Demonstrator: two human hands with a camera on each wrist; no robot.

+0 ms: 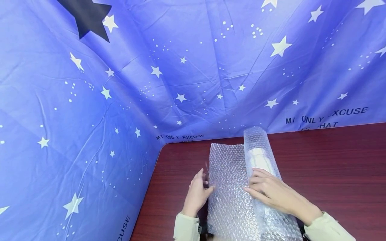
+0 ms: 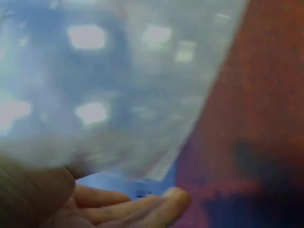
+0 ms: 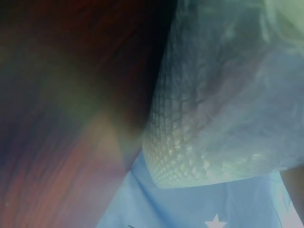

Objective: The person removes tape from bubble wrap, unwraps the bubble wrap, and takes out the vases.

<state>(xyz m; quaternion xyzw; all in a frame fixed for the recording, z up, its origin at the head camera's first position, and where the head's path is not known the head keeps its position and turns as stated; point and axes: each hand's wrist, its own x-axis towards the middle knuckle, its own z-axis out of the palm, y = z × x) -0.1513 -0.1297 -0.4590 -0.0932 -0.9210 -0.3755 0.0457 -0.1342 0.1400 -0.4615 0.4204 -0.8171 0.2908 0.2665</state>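
Observation:
A sheet of bubble wrap (image 1: 229, 187) lies on the table, its right side rolled into a long bundle (image 1: 256, 137). Inside the bundle a white thing (image 1: 260, 159) shows through the plastic; its kind is blurred by the layers. My right hand (image 1: 268, 189) lies over the bundle and holds it with bent fingers, thumb toward the flat part. At the sheet's left edge is my left hand (image 1: 197, 192), fingers extended and thumb at the edge. In the left wrist view, the plastic (image 2: 142, 85) hangs over those loosely spread fingers (image 2: 166, 206).
The dark red wood-grain table (image 1: 337, 167) extends to the right of the bundle. Blue cloth (image 1: 196, 83) with white stars hangs behind and along the left of the table. The bundle's far end overlaps the back cloth in the head view.

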